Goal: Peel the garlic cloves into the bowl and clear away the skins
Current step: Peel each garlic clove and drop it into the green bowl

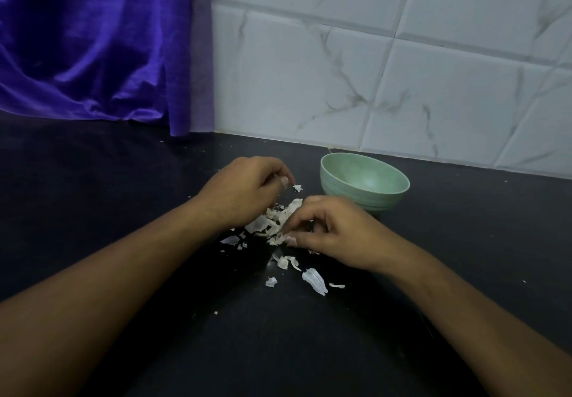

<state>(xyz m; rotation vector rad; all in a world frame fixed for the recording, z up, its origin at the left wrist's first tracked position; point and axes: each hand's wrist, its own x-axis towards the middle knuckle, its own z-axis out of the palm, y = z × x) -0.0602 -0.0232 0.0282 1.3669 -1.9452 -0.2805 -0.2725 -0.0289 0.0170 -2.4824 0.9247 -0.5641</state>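
Both hands meet over the skins (266,226): right hand (335,234) pinches them, left hand (244,192) curled, contents unclear. Bowl (356,200) beyond right hand shows no cloves; skin clearing apparently remains.

The bowl (365,176) is pale mint green, faintly mottled inside, with ridged bands round its outer wall. The garlic skins (272,223) are white to cream; the largest loose skin (314,280) shows faint greyish lengthwise streaks. The desk (123,210) is plain black with tiny pale flecks. The wall tiles (433,87) are white with grey-brown marble veins. The cloth (93,40) is glossy deep violet-blue.
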